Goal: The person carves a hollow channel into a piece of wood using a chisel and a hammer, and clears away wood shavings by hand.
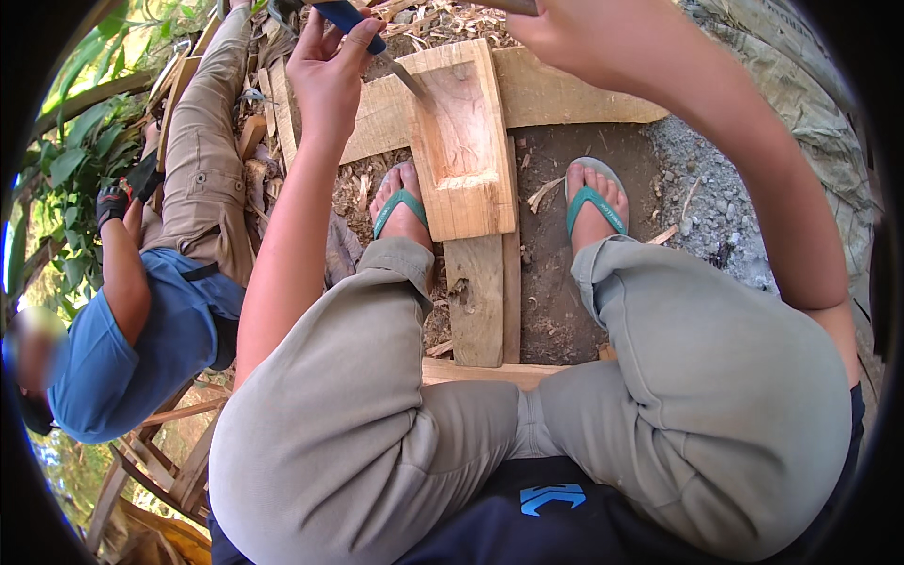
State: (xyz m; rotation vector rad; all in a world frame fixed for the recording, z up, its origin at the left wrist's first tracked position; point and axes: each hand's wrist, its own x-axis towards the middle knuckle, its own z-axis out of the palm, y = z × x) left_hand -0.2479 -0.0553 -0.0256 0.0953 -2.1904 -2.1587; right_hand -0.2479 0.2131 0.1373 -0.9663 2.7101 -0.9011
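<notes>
My left hand is closed on a chisel with a blue handle. The chisel's steel blade slants down to the upper left part of a hollowed wooden block, its tip at the recess. The block has a scooped hollow with a rough, chipped lower end. At the top edge my right hand is closed around a wooden handle; whatever is at its other end is cut off by the frame.
Under the block lie a crosswise plank and a short upright-running board. My sandalled feet stand on either side. Wood shavings litter the ground, and grey ash lies at right. A person in a blue shirt sits at left.
</notes>
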